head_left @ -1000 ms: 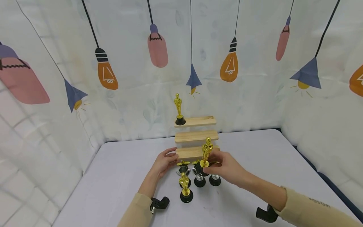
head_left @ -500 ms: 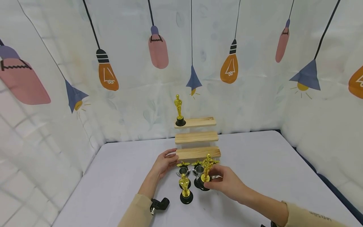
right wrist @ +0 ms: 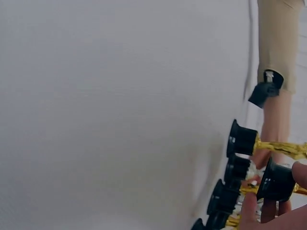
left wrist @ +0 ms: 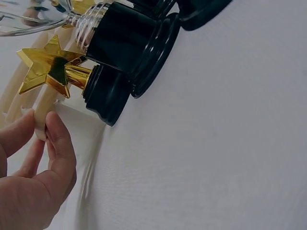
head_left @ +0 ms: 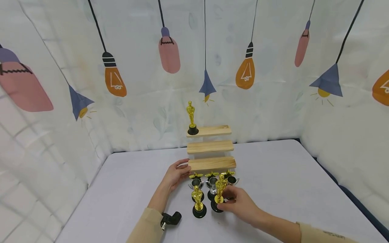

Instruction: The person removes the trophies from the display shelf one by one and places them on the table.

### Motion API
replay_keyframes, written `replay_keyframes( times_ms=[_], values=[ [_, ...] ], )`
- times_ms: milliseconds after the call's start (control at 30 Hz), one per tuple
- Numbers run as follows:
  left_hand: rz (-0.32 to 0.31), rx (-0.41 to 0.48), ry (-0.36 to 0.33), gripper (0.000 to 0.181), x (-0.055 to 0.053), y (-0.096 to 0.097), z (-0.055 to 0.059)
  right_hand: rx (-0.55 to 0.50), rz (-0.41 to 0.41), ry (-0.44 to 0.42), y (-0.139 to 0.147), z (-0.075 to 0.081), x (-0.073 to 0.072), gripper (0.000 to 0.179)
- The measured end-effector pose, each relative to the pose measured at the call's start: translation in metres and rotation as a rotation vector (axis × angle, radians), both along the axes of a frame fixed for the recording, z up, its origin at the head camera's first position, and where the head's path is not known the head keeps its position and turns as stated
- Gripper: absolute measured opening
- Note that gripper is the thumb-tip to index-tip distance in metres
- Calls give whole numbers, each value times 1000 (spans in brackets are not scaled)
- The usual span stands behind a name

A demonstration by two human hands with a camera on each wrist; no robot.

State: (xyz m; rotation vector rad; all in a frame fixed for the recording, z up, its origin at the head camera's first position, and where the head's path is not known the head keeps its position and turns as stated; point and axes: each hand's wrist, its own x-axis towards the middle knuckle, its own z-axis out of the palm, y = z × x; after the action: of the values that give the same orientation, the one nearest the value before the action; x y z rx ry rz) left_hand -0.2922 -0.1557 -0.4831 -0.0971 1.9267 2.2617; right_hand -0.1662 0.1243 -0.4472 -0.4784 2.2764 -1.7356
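Note:
My right hand point(head_left: 243, 204) grips a gold figurine trophy point(head_left: 221, 185) by its round black base point(right wrist: 277, 182), holding it upright close over the table in front of the silver cups. To its left stands a matching gold figurine trophy point(head_left: 197, 195). With thumb and fingers, my left hand point(left wrist: 43, 177) pinches the left end of the lowest plank point(head_left: 212, 163) of a three-step wooden display stand. A third gold figurine trophy point(head_left: 190, 116) is on the left end of the top plank point(head_left: 214, 131).
Behind the front figurines is a row of silver cup trophies point(head_left: 213, 184), then a row of gold star trophies point(left wrist: 50, 67) right before the stand. A bare middle plank point(head_left: 210, 146) lies between the other two. White cloth covers the table point(head_left: 136, 185); a lamp-patterned curtain point(head_left: 146, 111) hangs behind.
My right hand has brought the gold figurine trophy down and toward me, from before the lowest plank to beside the front figurine. My left hand has stayed on the stand.

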Motion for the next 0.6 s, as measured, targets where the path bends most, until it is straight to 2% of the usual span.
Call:
replay_keyframes(
  times_ms=[300, 600],
  values=[
    [1, 5, -11, 49, 1, -1, 0, 9, 7, -28, -2, -20, -1, 31],
    [2, 6, -8, 49, -1, 0, -2, 75, -7, 5, -4, -30, -4, 34]
  ],
)
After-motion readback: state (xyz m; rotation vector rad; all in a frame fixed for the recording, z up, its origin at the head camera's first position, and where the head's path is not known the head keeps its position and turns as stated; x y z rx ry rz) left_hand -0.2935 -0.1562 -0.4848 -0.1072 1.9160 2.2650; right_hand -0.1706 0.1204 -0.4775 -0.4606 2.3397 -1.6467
